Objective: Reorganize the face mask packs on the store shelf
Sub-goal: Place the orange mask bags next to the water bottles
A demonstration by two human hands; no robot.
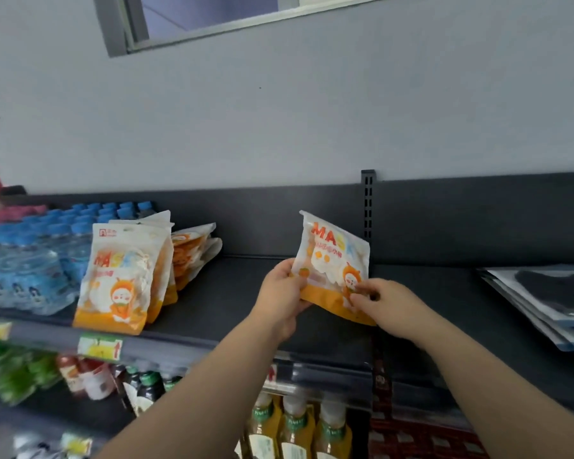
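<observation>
I hold one white and orange face mask pack (pixel 333 260) upright over the middle of the dark top shelf (pixel 232 293). My left hand (pixel 284 296) grips its lower left edge and my right hand (pixel 383 301) pinches its lower right corner. To the left, a row of several matching mask packs (pixel 123 276) stands leaning on the same shelf, the front one facing me, with more packs (pixel 193 253) tilted behind it.
Shrink-wrapped water bottles with blue caps (pixel 30 253) fill the shelf's left end. Flat packs with dark contents (pixel 550 299) lie at the right end. A slotted upright (pixel 368 207) divides the back panel. Drink bottles (pixel 295 429) stand on the shelf below.
</observation>
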